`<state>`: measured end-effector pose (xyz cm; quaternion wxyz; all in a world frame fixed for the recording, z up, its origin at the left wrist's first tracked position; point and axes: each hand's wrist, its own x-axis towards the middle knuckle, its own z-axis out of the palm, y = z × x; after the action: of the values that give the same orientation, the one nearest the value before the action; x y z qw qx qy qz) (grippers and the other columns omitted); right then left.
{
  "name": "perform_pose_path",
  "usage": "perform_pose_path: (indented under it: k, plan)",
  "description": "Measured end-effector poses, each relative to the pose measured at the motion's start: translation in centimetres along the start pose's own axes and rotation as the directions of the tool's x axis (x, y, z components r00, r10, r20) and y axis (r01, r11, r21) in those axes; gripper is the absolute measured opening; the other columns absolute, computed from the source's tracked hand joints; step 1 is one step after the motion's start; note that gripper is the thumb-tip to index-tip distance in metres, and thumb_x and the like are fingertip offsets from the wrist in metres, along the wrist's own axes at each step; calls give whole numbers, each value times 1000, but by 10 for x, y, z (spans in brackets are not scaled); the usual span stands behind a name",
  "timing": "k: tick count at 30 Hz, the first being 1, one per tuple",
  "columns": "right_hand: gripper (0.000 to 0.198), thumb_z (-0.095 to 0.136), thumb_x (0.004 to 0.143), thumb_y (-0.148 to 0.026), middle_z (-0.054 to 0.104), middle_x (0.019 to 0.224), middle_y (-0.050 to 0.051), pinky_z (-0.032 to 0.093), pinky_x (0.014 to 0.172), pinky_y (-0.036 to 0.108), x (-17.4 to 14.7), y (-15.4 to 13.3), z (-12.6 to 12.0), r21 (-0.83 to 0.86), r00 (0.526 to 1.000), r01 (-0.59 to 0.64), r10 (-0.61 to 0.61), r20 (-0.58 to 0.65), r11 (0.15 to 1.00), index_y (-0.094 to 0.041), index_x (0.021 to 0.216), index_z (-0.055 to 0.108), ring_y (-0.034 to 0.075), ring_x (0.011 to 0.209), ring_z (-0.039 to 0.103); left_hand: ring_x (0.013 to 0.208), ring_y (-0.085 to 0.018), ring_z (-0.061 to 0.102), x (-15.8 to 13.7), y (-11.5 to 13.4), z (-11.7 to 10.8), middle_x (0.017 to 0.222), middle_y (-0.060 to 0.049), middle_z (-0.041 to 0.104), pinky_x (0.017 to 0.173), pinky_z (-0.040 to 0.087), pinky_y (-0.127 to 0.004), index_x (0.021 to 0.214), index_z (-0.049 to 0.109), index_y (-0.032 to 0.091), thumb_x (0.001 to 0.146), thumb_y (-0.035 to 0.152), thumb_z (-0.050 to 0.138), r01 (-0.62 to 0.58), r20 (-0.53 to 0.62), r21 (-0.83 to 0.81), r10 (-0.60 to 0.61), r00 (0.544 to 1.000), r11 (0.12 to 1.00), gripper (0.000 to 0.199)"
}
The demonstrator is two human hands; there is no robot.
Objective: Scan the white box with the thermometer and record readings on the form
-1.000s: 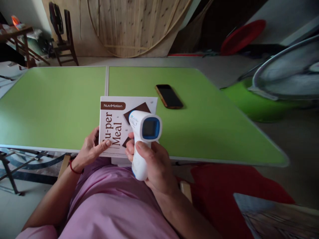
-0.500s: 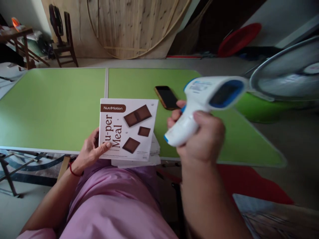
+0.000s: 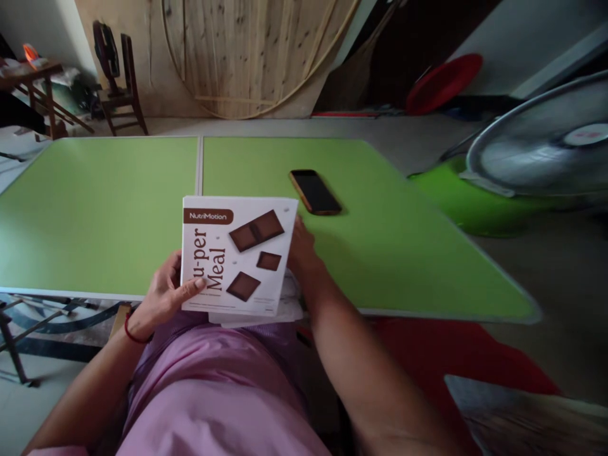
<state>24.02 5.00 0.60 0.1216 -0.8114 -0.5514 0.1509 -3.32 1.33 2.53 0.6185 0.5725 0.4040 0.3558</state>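
My left hand [image 3: 168, 290] grips the left edge of a white NutriMotion box [image 3: 221, 253] printed with brown chocolate pieces, thumb on the front. The box is held tilted up over the near edge of the green table [image 3: 114, 215]. White papers [image 3: 289, 309] show beneath the box's lower right corner. My right hand [image 3: 301, 244] reaches behind the box's right edge; its fingers are hidden, so what it holds or touches cannot be seen. A phone [image 3: 316, 192] in a brownish case lies face up on the table, just beyond my right hand.
To the right stands a large round fan [image 3: 532, 145], with a bright green tub [image 3: 484, 209] below it. A red basin [image 3: 444, 82] leans at the back. A wooden chair [image 3: 124, 95] carrying a small dark fan stands at the far left. Something red [image 3: 456, 354] is below the table's right side.
My right hand, which held a white and blue infrared thermometer up at the right, has moved left and down behind the box. The thermometer is out of sight. My left hand keeps the box.
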Motion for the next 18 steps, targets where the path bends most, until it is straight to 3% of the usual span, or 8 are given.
perform_pose_path:
  k: [2,4,8,13,18]
  plan:
    - [38,52,99,-27,58,134,31,51,95,45,-4,-7,0,-44,999,-30,31,21,999,-4,128,61,40,126,60,115,-36,72,9,10,-5,127,-16,75,89,60,-43,126,65,15,84,57,85,-9,-19,-52,8,1000,999,62]
    - [44,51,101,-31,55,138,33,51,97,46,-5,-12,1,-82,998,-57,59,21,995,-1,131,58,41,129,57,116,-35,72,29,22,-12,127,-15,75,92,61,-44,127,64,16,84,53,86,-104,-60,-81,99,993,991,61]
    - [48,51,102,-36,54,140,33,52,98,49,-2,-15,5,-106,992,-122,124,12,987,0,134,56,41,131,56,125,-37,68,97,30,-34,131,-16,72,103,58,-48,122,63,16,72,45,95,-246,5,-127,249,968,961,65]
    - [51,50,103,-36,54,140,35,52,97,52,-4,-15,4,-97,995,-96,98,20,991,5,134,56,43,133,55,117,-34,70,177,-4,-52,124,-18,73,100,58,-50,116,60,15,58,42,102,-218,23,-115,222,975,969,77]
    - [50,51,103,-35,54,141,33,52,97,51,-4,-15,2,-92,994,-102,105,23,991,4,134,55,42,133,55,122,-32,68,208,-31,-58,131,-17,70,106,57,-50,121,58,15,65,45,98,-265,100,-105,275,956,959,75]
